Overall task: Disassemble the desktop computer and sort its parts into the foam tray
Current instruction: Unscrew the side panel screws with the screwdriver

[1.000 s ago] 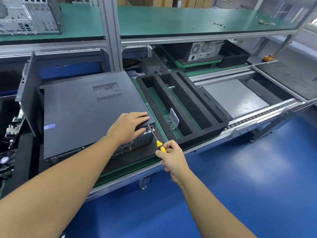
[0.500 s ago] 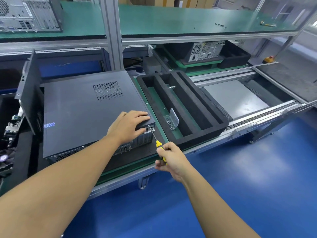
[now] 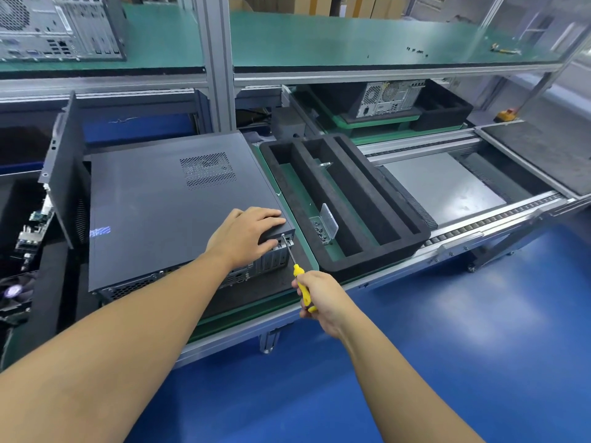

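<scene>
Desktop computer [image 3: 166, 215] lies flat at the table's [image 3: 383, 39] near edge, rear panel facing the person. Right hand [image 3: 323, 298] fingers [image 3: 303, 306] wrap the yellow screwdriver [image 3: 302, 286], its tip on a corner screw at 11 o'clock. Left hand [image 3: 246, 236] presses flat, fingers extended, to steady the case. Foam tray [image 3: 345, 199] waits at 3 o'clock, likely for easy drop-off.

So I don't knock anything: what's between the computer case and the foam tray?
Head view: only a bare strip of green mat between computer case and foam tray.
</scene>
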